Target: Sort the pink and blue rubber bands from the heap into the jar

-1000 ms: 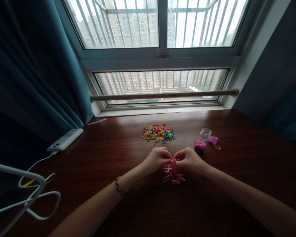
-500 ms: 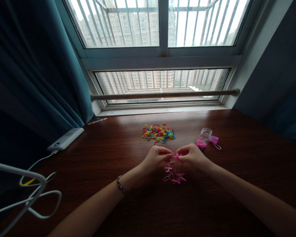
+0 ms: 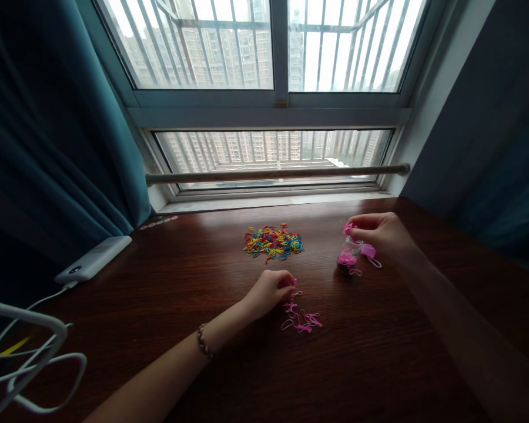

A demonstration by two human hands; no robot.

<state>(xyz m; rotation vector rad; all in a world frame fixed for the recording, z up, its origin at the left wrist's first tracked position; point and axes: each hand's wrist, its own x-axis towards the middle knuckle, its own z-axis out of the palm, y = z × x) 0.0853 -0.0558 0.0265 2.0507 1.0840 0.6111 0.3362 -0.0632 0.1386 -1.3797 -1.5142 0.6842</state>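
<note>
My right hand (image 3: 381, 234) hovers over a small glass jar (image 3: 348, 258), its fingertips pinching a pink rubber band just above the jar's mouth. Pink bands show inside the jar, and its pink lid (image 3: 369, 251) lies right behind it. My left hand (image 3: 271, 289) rests on the wooden desk (image 3: 229, 352) with its fingers curled, a bit of pink at the fingertips. It sits beside a small heap of pink rubber bands (image 3: 298, 314). A pile of mixed coloured rubber bands (image 3: 272, 241) lies further back, in the middle of the desk.
A white power bank (image 3: 92, 258) with a cable lies at the desk's left edge. White hangers (image 3: 30, 352) stick in at the lower left. A teal curtain (image 3: 57, 129) hangs on the left, and a barred window (image 3: 268, 88) with a rail stands behind the desk.
My hands have separated. The right hand moved up and to the right, carrying a pink band to the jar. The left hand stayed low by the pink heap. The view shifted slightly.
</note>
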